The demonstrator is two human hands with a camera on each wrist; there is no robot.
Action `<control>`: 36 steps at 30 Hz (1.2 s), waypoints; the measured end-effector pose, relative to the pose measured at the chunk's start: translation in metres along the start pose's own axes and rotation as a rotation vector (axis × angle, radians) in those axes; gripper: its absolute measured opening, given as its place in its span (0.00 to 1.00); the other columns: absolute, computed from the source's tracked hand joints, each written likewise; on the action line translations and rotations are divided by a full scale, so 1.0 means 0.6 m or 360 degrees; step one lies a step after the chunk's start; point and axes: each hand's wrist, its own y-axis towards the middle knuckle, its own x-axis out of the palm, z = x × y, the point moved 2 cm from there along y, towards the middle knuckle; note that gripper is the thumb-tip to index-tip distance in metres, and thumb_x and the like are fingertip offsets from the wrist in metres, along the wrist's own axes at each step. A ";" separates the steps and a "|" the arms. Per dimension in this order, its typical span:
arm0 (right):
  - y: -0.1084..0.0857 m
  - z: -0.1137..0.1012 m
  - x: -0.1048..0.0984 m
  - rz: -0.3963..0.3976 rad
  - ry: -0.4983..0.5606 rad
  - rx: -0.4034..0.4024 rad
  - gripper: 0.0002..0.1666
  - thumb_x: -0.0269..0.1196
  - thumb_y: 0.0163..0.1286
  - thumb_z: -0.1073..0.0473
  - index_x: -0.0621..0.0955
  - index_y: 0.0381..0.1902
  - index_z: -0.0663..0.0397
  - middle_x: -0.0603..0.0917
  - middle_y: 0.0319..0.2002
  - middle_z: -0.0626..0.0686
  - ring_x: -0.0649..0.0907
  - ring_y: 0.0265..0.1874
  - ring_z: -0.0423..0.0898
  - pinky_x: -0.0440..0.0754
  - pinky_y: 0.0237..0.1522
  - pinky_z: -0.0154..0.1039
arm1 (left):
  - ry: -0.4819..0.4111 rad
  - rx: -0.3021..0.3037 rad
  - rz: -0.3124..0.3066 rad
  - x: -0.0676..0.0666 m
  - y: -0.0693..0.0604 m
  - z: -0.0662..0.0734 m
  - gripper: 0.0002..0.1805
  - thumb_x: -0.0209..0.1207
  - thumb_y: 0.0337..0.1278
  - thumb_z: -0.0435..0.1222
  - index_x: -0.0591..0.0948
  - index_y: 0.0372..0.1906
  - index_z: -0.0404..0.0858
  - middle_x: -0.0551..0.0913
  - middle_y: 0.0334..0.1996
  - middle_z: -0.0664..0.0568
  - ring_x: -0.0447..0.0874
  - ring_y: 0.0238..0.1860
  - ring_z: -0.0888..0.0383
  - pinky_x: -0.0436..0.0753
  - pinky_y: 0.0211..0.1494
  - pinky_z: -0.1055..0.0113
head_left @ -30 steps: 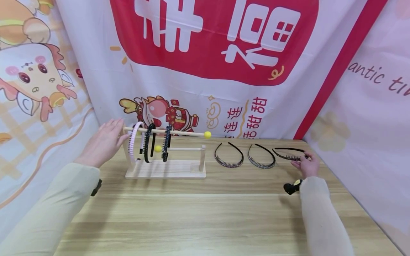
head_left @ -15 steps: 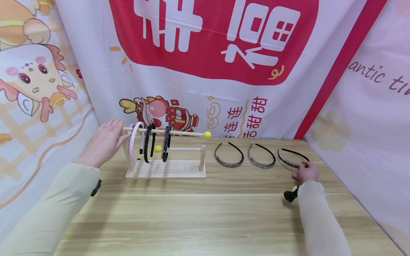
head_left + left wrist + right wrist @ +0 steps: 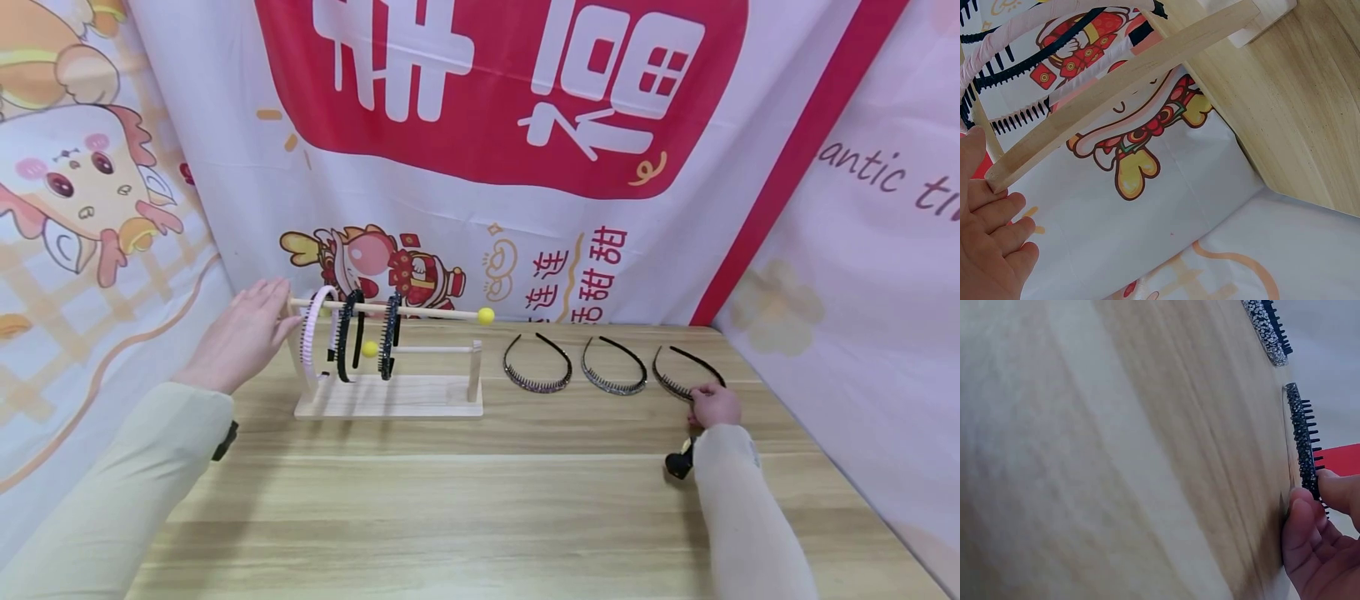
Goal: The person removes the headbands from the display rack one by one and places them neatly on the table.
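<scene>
My left hand rests against the top of the wooden rack's left post, fingers relaxed. On the rack's upper rod hang a pink headband, a black headband and a dark glittery one. At the right, my right hand pinches the front of a black sparkly headband between thumb and fingers; it lies on the table with its ends pointing back.
Two more headbands, one purplish and one silvery, lie between the rack base and my right hand. A printed cloth hangs behind the wooden table, with cloths at both sides.
The black headband at the right has turned, its ends swinging round to point back, in line with the other two. My right hand has shifted slightly left and nearer me. My left hand stays put.
</scene>
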 end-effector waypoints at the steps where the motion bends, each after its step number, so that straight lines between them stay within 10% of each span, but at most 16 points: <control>1: 0.000 0.001 0.000 0.0000 -0.0004 -0.0008 0.16 0.50 0.66 0.66 0.73 0.45 0.77 0.78 0.14 0.50 0.77 0.08 0.38 0.78 0.13 0.30 | -0.0001 -0.0001 0.0000 0.000 0.000 0.000 0.31 0.45 0.69 0.38 0.54 0.65 0.20 0.53 0.63 0.25 0.48 0.65 0.31 0.41 0.69 0.47; 17: 0.005 -0.004 -0.005 -0.0023 0.0018 0.0043 0.26 0.46 0.62 0.67 0.66 0.59 0.74 0.80 0.16 0.55 0.77 0.08 0.40 0.78 0.15 0.31 | 0.0006 0.0006 0.0011 0.002 0.001 -0.001 0.31 0.46 0.68 0.38 0.54 0.64 0.19 0.54 0.63 0.24 0.48 0.64 0.30 0.42 0.69 0.47; 23: 0.008 -0.041 -0.008 0.0034 -0.0200 -0.0098 0.26 0.46 0.62 0.64 0.71 0.56 0.72 0.81 0.39 0.69 0.78 0.15 0.38 0.73 0.27 0.30 | 0.0014 -0.0009 -0.0005 0.001 0.000 0.000 0.31 0.46 0.69 0.38 0.54 0.65 0.20 0.54 0.63 0.25 0.48 0.65 0.31 0.42 0.69 0.47; 36: 0.024 -0.159 -0.004 -0.0089 0.0027 -0.0274 0.27 0.44 0.65 0.65 0.65 0.62 0.72 0.75 0.45 0.70 0.78 0.16 0.39 0.82 0.21 0.32 | 0.0002 0.0010 0.0014 0.000 0.000 0.000 0.30 0.46 0.68 0.38 0.55 0.64 0.19 0.54 0.63 0.24 0.49 0.64 0.30 0.42 0.69 0.47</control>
